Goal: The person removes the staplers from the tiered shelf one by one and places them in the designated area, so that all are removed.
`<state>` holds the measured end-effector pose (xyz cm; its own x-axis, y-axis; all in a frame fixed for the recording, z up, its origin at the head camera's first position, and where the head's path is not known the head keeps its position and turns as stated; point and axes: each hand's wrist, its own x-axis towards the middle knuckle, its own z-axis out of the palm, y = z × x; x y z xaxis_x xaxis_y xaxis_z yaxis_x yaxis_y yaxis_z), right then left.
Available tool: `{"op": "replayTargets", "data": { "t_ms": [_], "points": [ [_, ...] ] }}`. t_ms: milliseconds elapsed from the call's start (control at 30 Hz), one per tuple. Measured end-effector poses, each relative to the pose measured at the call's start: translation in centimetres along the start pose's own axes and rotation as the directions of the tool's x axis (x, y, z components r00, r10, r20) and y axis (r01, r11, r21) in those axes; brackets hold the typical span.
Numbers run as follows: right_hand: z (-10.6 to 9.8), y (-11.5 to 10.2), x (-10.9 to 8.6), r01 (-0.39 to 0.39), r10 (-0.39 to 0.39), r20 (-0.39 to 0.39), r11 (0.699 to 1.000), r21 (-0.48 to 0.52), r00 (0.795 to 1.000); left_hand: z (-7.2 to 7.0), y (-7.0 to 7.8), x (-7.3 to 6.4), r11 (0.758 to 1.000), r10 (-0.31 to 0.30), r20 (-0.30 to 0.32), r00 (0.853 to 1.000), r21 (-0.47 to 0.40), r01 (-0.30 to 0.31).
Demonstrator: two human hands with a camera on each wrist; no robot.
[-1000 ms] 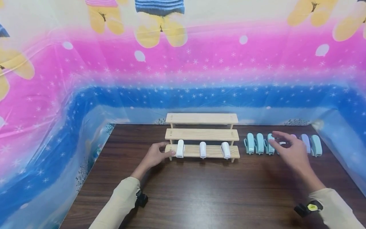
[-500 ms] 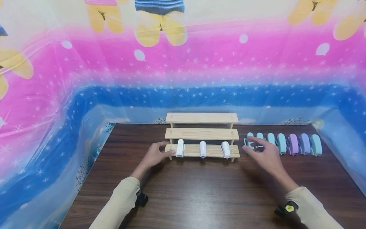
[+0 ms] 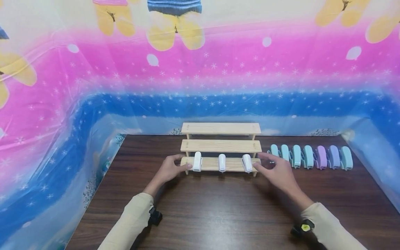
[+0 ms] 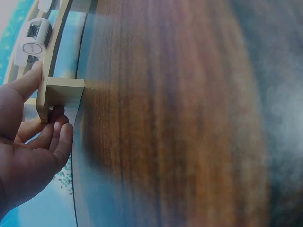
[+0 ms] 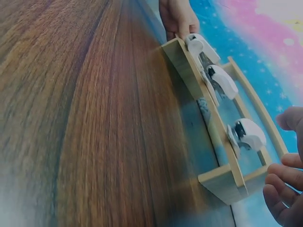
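Note:
A three-tier wooden stand (image 3: 220, 146) is on the table, with three white staplers (image 3: 222, 163) spaced along its lowest shelf. My left hand (image 3: 170, 169) grips that shelf's left end; the left wrist view shows the thumb on top beside a white stapler (image 4: 36, 38) and the fingers curled around the end of the stand (image 4: 66, 85). At the opposite end, my right hand (image 3: 279, 173) has its thumb and forefinger spread close to the shelf and the right-hand stapler (image 3: 247, 163). The right wrist view shows this hand (image 5: 291, 179) beside the stand with fingers loosely bent.
To the right of the stand is a row of several staplers in mint, pink (image 3: 321, 157) and lavender (image 3: 333, 157). A patterned cloth (image 3: 218, 69) hangs behind the brown wooden table (image 3: 212, 215). The two upper shelves hold nothing.
My right hand has moved left, from over the coloured staplers to the stand's right end, uncovering the row. My left hand has stayed at the left end.

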<state>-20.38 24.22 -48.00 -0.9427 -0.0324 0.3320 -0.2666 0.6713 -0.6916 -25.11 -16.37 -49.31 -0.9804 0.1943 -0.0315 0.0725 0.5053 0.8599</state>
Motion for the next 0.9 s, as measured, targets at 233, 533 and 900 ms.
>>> {"op": "replayTargets", "data": {
  "t_ms": [233, 533, 900],
  "points": [
    [1.0, -0.4, 0.2, -0.017, 0.018, 0.051, 1.0, -0.019, 0.999, 0.0, 0.1, -0.1, 1.0, 0.008, -0.004, 1.0, 0.011, -0.008],
    [2.0, -1.1, 1.0, -0.047, 0.052, 0.071, 0.997, -0.062, 0.996, -0.2, 0.1, 0.2, 1.0, 0.019, 0.005, 1.0, 0.01, -0.019],
    [2.9, -1.6, 1.1, -0.115, 0.125, 0.099, 0.989, -0.098, 0.987, -0.1, -0.1, 0.0, 1.0, 0.01, 0.01, 1.0, -0.005, -0.01]
  ]
}}
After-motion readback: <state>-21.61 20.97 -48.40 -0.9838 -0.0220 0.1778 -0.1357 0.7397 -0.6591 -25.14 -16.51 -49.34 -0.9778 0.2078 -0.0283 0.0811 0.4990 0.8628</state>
